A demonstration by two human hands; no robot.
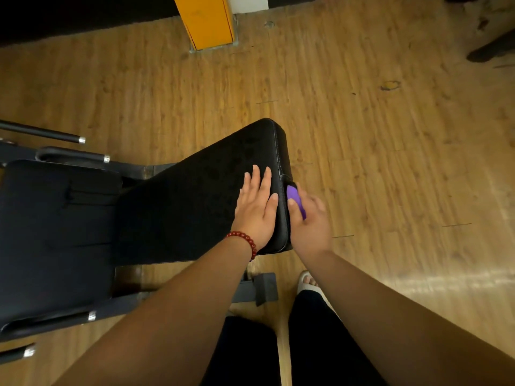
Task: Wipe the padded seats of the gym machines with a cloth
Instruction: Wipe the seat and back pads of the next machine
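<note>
Hands meet at one edge of the black padded seat (200, 196) on my feed, and that is where the task's thing is too. I see the left hand (257, 207) lying flat on top of the seat, palm down, fingers straight and slightly spread, holding nothing. A red bead bracelet (245, 239) circles its wrist.

Just to the right of it, the right hand (309, 221) is down at the seat's side wall, below the stitched seam. It grips the purple cloth (295, 197): the thumb lies across the cloth and the fingers curl round its far side. The cloth is bunched small, so I see only a strip of it between thumb and fingers, and it is pressed against the side of the padding. The two hands are close together, with the seat's rounded edge between them.

Beyond the left hand's fingertips, the seat's top shows some darker blotches. Further to the left of that hand a dark padded backrest (55, 232) adjoins the seat, with chrome-tipped black handles (72, 157) beside it.

Behind the left forearm, nearer to me, a grey metal foot (262, 288) of the frame rests on the wood-plank floor (390, 162). Below the right forearm I see a white slipper (305, 282) and black trousers (320, 344). Well ahead of both hands, a yellow post (207, 20) stands on the floor.
</note>
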